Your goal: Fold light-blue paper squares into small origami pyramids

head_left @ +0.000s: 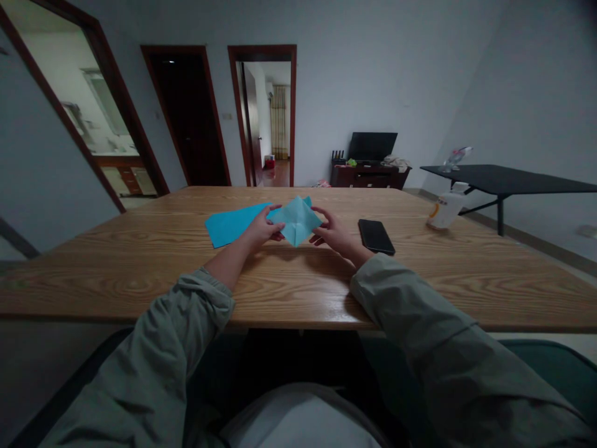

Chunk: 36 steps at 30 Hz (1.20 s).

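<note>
A folded piece of light blue paper (297, 222) is held up over the table, its creased, diamond-like face turned toward me. My left hand (263, 228) pinches its left corner between thumb and fingers. At the opposite corner, my right hand (332, 230) is closed on the paper's edge, thumb and fingers bent around it. Flat on the table behind my left hand lies a brighter blue sheet of paper (228, 225), partly covered by that hand. Whether it is one sheet or a stack, I cannot tell.
A black phone (376, 236) lies right of my right hand. Farther right stands a whitish translucent plastic container (445, 210) on the wooden table (298, 292). Beyond it is a black table (508, 179) with a clear bottle (454, 160) on it.
</note>
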{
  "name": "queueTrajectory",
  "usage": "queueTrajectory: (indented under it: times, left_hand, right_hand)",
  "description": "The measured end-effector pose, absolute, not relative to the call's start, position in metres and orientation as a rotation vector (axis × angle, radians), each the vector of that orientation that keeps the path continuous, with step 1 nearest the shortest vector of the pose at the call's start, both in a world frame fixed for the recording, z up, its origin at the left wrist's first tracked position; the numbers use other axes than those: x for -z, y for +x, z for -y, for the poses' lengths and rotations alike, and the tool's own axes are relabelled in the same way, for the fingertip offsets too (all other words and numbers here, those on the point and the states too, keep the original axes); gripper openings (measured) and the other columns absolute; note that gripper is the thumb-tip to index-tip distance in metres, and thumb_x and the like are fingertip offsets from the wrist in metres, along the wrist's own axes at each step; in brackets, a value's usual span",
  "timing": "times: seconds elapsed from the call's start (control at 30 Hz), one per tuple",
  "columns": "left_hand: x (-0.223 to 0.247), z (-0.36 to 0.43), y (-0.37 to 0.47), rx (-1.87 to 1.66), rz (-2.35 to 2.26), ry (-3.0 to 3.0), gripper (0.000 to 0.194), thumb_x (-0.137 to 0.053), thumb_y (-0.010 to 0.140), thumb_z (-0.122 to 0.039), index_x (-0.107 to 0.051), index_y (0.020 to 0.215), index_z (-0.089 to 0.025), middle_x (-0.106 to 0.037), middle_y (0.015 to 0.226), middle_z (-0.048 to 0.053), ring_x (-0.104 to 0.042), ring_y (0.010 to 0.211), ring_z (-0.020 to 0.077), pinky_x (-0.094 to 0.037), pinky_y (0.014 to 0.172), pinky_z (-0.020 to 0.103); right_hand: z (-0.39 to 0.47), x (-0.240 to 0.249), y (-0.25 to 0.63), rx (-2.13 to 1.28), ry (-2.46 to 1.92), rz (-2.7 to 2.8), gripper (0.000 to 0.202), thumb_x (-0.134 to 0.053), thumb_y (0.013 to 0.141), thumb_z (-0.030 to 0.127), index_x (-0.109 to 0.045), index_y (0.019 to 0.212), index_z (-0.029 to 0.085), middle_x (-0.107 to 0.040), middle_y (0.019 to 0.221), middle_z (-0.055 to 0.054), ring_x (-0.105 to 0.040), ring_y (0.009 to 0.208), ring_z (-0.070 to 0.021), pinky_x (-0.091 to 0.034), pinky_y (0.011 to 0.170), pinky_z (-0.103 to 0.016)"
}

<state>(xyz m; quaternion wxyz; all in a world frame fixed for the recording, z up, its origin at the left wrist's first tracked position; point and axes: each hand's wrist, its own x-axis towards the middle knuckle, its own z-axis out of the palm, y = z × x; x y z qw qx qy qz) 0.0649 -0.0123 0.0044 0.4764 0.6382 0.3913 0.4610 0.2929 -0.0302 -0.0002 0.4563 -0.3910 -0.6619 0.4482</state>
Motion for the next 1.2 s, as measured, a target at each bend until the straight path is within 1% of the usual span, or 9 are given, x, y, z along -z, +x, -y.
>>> queueTrajectory:
  times: [0.17,0.27,0.37,0.5,0.6,0.7,0.83,1.03,1.2]
  left_hand:
    - [-0.005,0.011,0.065,-1.124,-0.945,1.531,0.068,-0.067,0.073,-0.023,-0.037,0.134,-0.021,-0.063,0.064,-0.003,-0.065,0.053,0.0144,-0.054,0.054,0.026]
    - [-0.007,0.012,0.065,-1.136,-0.915,1.534,0.069,-0.066,0.067,-0.017,-0.040,0.130,-0.022,-0.065,0.074,-0.002,-0.066,0.056,0.0150,-0.054,0.055,0.028]
    - [-0.008,0.014,0.065,-1.154,-0.900,1.615,0.059,-0.065,0.063,-0.014,-0.050,0.120,-0.019,-0.066,0.083,0.000,-0.065,0.061,0.0127,-0.052,0.057,0.025]
    - [-0.008,0.015,0.064,-1.128,-0.946,1.715,0.044,-0.067,0.064,-0.018,-0.061,0.108,-0.013,-0.064,0.073,0.001,-0.062,0.064,0.0117,-0.048,0.058,0.022]
    - [-0.006,0.013,0.062,-1.102,-1.000,1.778,0.045,-0.073,0.065,-0.029,-0.064,0.106,-0.012,-0.064,0.071,0.002,-0.059,0.063,0.0117,-0.045,0.057,0.023]
    - [-0.005,0.012,0.062,-1.099,-1.000,1.814,0.049,-0.077,0.063,-0.037,-0.067,0.105,-0.013,-0.066,0.079,0.005,-0.059,0.066,0.0120,-0.045,0.059,0.023]
    - [-0.005,0.011,0.061,-1.117,-0.994,1.891,0.051,-0.081,0.058,-0.042,-0.069,0.100,-0.013,-0.066,0.095,0.007,-0.057,0.068,0.0115,-0.045,0.060,0.024]
    - [-0.004,0.011,0.059,-1.072,-1.062,2.017,0.057,-0.080,0.059,-0.045,-0.069,0.106,-0.014,-0.065,0.089,0.005,-0.055,0.067,0.0118,-0.045,0.060,0.024]
    - [-0.005,0.012,0.058,-1.023,-1.036,2.138,0.055,-0.080,0.057,-0.044,-0.071,0.104,-0.016,-0.062,0.111,0.009,-0.057,0.072,0.0122,-0.047,0.064,0.026]
  right_hand:
    - [0.030,0.001,0.293,-1.073,-1.028,1.753,0.049,-0.050,0.081,0.010,-0.054,0.128,0.020,-0.064,0.075,-0.002,-0.065,0.064,-0.0128,-0.051,0.054,-0.021]
    - [0.028,0.002,0.293,-1.071,-1.084,1.763,0.043,-0.053,0.082,0.011,-0.058,0.124,0.018,-0.065,0.073,-0.003,-0.063,0.063,-0.0127,-0.050,0.054,-0.021]
    - [0.028,0.000,0.295,-1.095,-1.071,1.729,0.040,-0.057,0.081,0.014,-0.062,0.121,0.018,-0.066,0.074,-0.003,-0.063,0.064,-0.0129,-0.050,0.056,-0.022]
    - [0.027,-0.001,0.299,-1.170,-0.993,1.665,0.038,-0.060,0.079,0.018,-0.064,0.117,0.020,-0.066,0.080,-0.003,-0.062,0.067,-0.0122,-0.049,0.057,-0.021]
    - [0.026,-0.001,0.302,-1.184,-0.971,1.647,0.039,-0.061,0.076,0.019,-0.064,0.115,0.020,-0.065,0.083,-0.003,-0.061,0.069,-0.0121,-0.049,0.057,-0.022]
    - [0.026,0.000,0.303,-1.168,-0.972,1.658,0.041,-0.062,0.075,0.021,-0.064,0.115,0.021,-0.066,0.085,-0.003,-0.061,0.071,-0.0133,-0.049,0.057,-0.022]
    - [0.026,0.000,0.302,-1.166,-0.968,1.645,0.041,-0.062,0.073,0.021,-0.065,0.114,0.021,-0.065,0.086,-0.003,-0.061,0.074,-0.0140,-0.049,0.058,-0.022]
    - [0.024,0.001,0.300,-1.172,-0.968,1.629,0.042,-0.062,0.072,0.020,-0.064,0.114,0.018,-0.065,0.084,-0.004,-0.061,0.073,-0.0152,-0.050,0.057,-0.025]
    - [0.023,0.002,0.301,-1.141,-0.969,1.657,0.034,-0.065,0.076,0.028,-0.067,0.109,0.019,-0.066,0.090,-0.005,-0.061,0.077,-0.0153,-0.050,0.058,-0.023]
